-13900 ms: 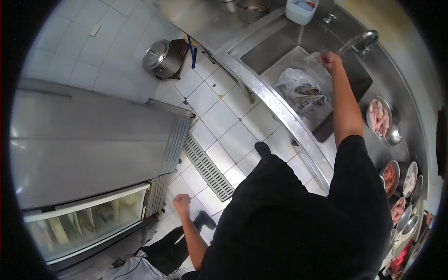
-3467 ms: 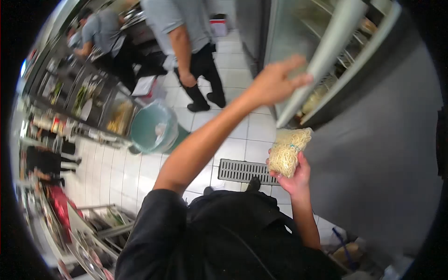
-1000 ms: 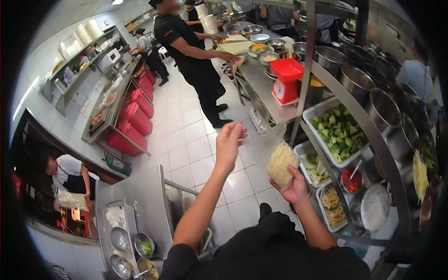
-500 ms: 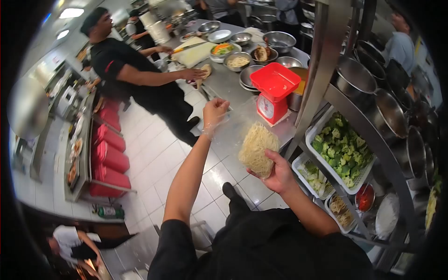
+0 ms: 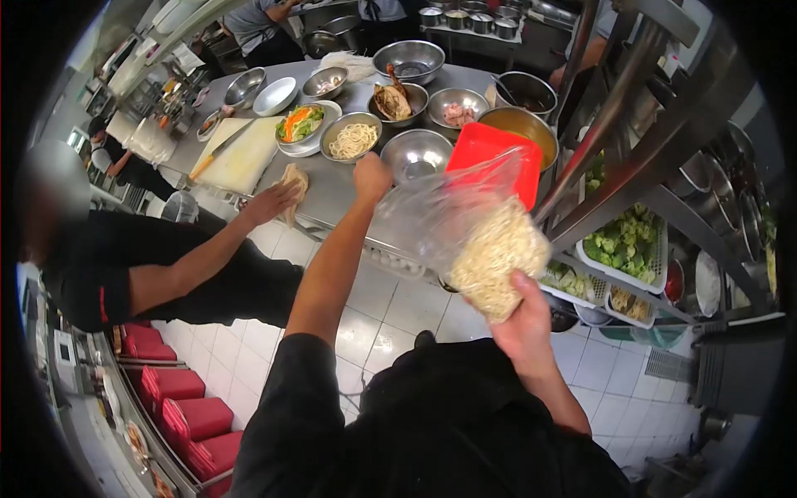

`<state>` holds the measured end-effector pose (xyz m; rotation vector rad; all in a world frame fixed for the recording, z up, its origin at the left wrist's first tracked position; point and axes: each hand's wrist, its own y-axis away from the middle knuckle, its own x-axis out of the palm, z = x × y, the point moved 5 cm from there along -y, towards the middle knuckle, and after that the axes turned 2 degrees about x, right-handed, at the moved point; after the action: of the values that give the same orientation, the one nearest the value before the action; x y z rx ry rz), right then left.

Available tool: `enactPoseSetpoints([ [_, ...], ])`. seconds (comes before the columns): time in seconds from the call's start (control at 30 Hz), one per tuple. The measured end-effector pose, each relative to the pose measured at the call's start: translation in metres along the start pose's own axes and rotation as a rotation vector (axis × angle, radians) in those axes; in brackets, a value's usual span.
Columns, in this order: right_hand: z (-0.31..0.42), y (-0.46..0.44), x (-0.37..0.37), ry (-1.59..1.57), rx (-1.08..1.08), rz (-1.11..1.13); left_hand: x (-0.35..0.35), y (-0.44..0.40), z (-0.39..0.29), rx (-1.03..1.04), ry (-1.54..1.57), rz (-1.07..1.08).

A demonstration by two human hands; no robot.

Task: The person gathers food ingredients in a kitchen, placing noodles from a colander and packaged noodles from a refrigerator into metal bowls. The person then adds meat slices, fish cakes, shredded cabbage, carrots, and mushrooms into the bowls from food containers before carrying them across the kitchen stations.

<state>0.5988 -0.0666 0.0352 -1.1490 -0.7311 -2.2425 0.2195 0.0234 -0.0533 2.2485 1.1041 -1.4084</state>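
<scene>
My right hand (image 5: 521, 319) is wrapped round a clear plastic bag of pale noodles (image 5: 498, 259), thumb on its near side. The bag's loose open end (image 5: 432, 199) stretches leftward toward my left hand (image 5: 372, 178), which is closed; whether it pinches the plastic is too unclear to tell. Behind the bag sits a red tray (image 5: 498, 158), partly covered by it. Just past my left hand stand a bowl of noodles (image 5: 350, 139) and an empty steel bowl (image 5: 417, 155) on the steel table.
A co-worker (image 5: 124, 266) in black stands at the left, one hand on a cloth (image 5: 292, 192). Near it lie a cutting board (image 5: 241, 158) and a knife (image 5: 220, 152). Metal posts (image 5: 643, 141) and a broccoli basket (image 5: 627, 241) are at the right. Pots and bowls crowd the table's far side.
The view has swung toward the steel table, whose bowls now appear nearer. The noodle bag has come in front of the red tray. Earlier, my left hand reached toward an open fridge door.
</scene>
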Motion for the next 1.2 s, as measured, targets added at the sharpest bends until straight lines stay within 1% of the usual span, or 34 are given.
enactPoseSetpoints([
  [0.03, 0.005, -0.001, 0.005, 0.023, -0.090, -0.034, 0.004, -0.003, 0.006, 0.004, 0.000, 0.037],
  [0.13, 0.021, -0.002, 0.021, 0.052, -0.262, -0.120, -0.011, 0.004, 0.002, -0.024, 0.145, -0.037],
  [0.17, 0.024, -0.003, 0.026, 0.043, -0.293, -0.124, 0.015, -0.017, 0.022, -0.084, 0.129, 0.133],
  [0.27, 0.028, -0.008, 0.042, 0.034, -0.370, -0.113, 0.023, -0.025, 0.027, -0.066, 0.103, 0.139],
  [0.37, 0.027, -0.012, 0.057, 0.059, -0.406, -0.082, 0.020, -0.027, 0.025, -0.181, 0.144, 0.187],
  [0.47, 0.022, -0.014, 0.083, 0.112, -0.440, -0.040, 0.017, -0.032, 0.025, -0.135, 0.176, 0.176],
  [0.57, 0.024, -0.017, 0.096, 0.217, -0.554, -0.097, 0.008, -0.036, 0.024, 0.019, 0.406, 0.330],
  [0.6, 0.026, -0.018, 0.098, 0.275, -0.600, -0.132, -0.017, -0.023, 0.011, 0.011, 0.444, 0.262],
  [0.67, 0.031, -0.019, 0.104, 0.397, -0.695, -0.196, -0.094, 0.026, -0.025, 0.001, 0.525, 0.119],
  [0.7, 0.036, -0.019, 0.111, 0.544, -0.712, -0.216, -0.106, 0.035, -0.022, 0.012, 0.590, 0.163],
  [0.73, 0.039, -0.025, 0.117, 0.727, -0.729, -0.187, -0.117, 0.044, -0.016, 0.021, 0.656, 0.205],
  [0.8, 0.036, -0.041, 0.126, 1.095, -0.739, -0.128, -0.120, 0.072, 0.002, -0.023, 0.892, 0.309],
  [0.87, 0.017, -0.058, 0.139, 1.606, -0.556, -0.162, -0.114, 0.104, 0.022, -0.098, 0.934, 0.383],
  [0.9, -0.003, -0.073, 0.135, 1.789, -0.494, -0.139, -0.114, 0.122, 0.027, -0.150, 0.952, 0.401],
  [0.93, -0.023, -0.080, 0.134, 1.932, -0.454, -0.060, -0.114, 0.140, 0.031, -0.201, 0.970, 0.418],
  [0.97, -0.049, -0.096, 0.116, 1.971, -0.394, 0.025, -0.112, 0.158, 0.036, -0.250, 1.022, 0.413],
  [1.0, -0.073, -0.102, 0.101, 2.019, -0.463, 0.071, -0.109, 0.171, 0.043, -0.298, 1.074, 0.410],
  [1.03, -0.089, -0.102, 0.096, 2.110, -0.437, 0.161, -0.105, 0.184, 0.053, -0.321, 1.066, 0.404],
  [1.07, -0.103, -0.102, 0.089, 2.157, -0.478, 0.202, -0.100, 0.197, 0.065, -0.351, 1.060, 0.395],
  [1.13, -0.121, -0.102, 0.081, 2.126, -0.478, 0.244, -0.098, 0.201, 0.073, -0.392, 1.061, 0.393],
  [1.2, -0.124, -0.097, 0.092, 2.116, -0.601, 0.327, -0.103, 0.213, 0.081, -0.441, 1.071, 0.408],
])
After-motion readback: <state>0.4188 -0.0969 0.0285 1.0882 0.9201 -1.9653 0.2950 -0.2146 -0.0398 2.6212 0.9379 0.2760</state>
